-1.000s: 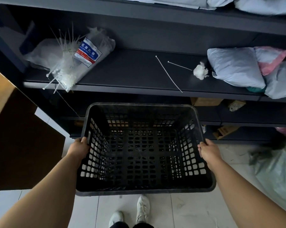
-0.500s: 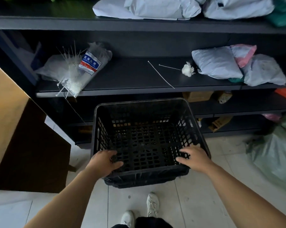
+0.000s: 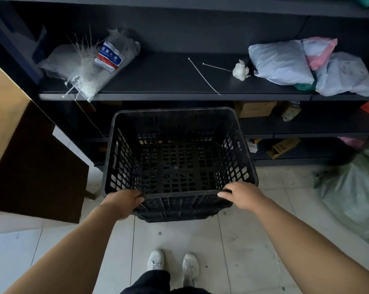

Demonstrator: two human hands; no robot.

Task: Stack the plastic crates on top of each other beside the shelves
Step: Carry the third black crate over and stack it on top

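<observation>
The black crate (image 3: 179, 166) stands upright, low over the tiled floor (image 3: 179, 236), right in front of the dark shelves (image 3: 168, 81). The left hand (image 3: 122, 203) grips its near rim at one corner, the right hand (image 3: 243, 196) at the other, fingers curled over the edge.

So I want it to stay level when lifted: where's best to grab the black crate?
Probably best to grip the black crate by its top rim from above, one hand per side wall; a handle slot shows on the left. It stands upright and open, leaving the rim free.
</observation>
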